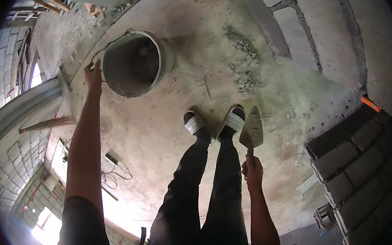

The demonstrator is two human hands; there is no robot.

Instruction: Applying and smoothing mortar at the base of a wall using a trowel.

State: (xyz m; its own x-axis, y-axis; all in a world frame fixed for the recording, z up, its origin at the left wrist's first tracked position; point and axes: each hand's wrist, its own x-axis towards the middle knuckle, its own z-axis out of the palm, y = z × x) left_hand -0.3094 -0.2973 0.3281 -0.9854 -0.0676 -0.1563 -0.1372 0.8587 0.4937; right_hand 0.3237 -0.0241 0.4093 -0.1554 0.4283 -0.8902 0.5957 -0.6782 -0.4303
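A pale round bucket (pixel 165 60) with a dark inside stands on the concrete floor at upper left of centre. My left hand (pixel 94 74) has its fingers closed round the bucket's wire handle, beside the bucket's left rim. In my right hand (pixel 252 171) is a trowel (pixel 252 128) held by its handle, its mortar-coloured blade pointing away from me, just right of my sandalled feet (pixel 234 121).
Block walls (pixel 356 175) rise at the right and top right, with an orange pipe (pixel 371 104) near the corner. Rubble (pixel 247 80) lies beyond my feet. Cables (pixel 115 174) lie behind my left arm. A piece of wood (pixel 47 124) and a concrete edge are at the left.
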